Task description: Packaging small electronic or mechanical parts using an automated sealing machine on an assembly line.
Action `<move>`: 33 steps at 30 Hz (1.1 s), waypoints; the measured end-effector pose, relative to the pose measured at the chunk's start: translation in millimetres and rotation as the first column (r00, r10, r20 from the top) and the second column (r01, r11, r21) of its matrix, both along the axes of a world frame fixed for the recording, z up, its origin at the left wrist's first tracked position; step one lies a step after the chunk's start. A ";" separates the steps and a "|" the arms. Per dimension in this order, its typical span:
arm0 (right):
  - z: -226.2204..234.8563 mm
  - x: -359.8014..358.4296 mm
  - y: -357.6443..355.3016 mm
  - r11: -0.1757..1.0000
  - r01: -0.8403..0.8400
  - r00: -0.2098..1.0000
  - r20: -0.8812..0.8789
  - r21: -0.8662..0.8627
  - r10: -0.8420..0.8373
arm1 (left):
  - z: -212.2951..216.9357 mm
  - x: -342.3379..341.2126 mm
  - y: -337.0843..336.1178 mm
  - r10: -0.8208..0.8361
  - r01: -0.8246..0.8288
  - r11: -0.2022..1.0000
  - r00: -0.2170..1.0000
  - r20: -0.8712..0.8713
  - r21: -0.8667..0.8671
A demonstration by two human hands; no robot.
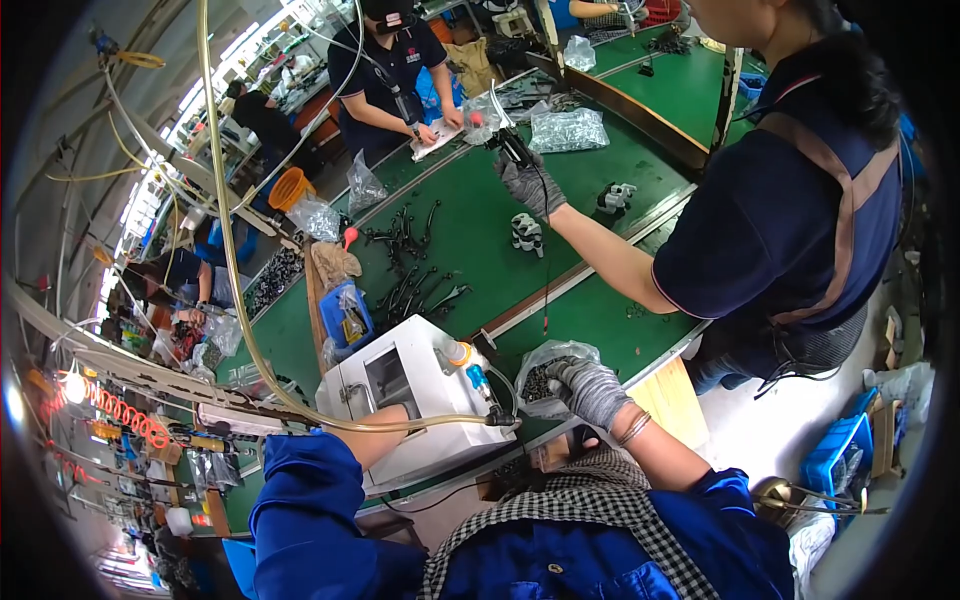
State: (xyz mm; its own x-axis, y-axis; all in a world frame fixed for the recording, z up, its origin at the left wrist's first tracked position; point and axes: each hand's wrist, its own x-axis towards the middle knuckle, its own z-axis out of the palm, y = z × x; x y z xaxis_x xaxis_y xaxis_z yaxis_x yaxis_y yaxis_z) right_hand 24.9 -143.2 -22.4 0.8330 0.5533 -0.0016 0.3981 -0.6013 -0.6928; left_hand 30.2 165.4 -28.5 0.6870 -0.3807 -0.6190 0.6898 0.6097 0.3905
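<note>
My left forearm reaches to the white box-shaped machine (440, 375). Only a sliver of my left hand (409, 411) shows at its side, and the fingers are hidden. A clear hose passes over that wrist to a black fitting (497, 416) on the machine. My right hand (588, 388), in a grey striped glove, is over an open clear plastic bag (572, 350) of small dark parts. Its fingers curl down at the parts; the tips are hidden, so what they pinch cannot be made out.
Beyond the machine lie a blue bin (345, 318) and several black levers (405, 290) on the green table (470, 225). At right, a co-worker's gloved hand (530, 185) holds a black lever with a thin cable. Two silver-and-black parts (526, 233) lie near that arm.
</note>
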 end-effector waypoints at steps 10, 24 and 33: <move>5.7 -2.6 -4.5 0.999 -0.006 0.998 -0.055 -0.051 0.004 | -3.4 0.5 4.2 -0.009 0.009 0.999 1.000 -0.001 0.038; 0.9 -7.4 -4.3 0.999 0.025 0.999 -0.037 -0.037 -0.026 | 6.6 0.5 0.6 -0.033 0.031 0.993 0.999 0.008 0.118; -6.2 -9.4 0.2 0.997 0.040 0.997 0.067 0.067 -0.045 | 7.6 -1.3 2.6 -0.039 0.039 0.999 0.999 0.012 -0.004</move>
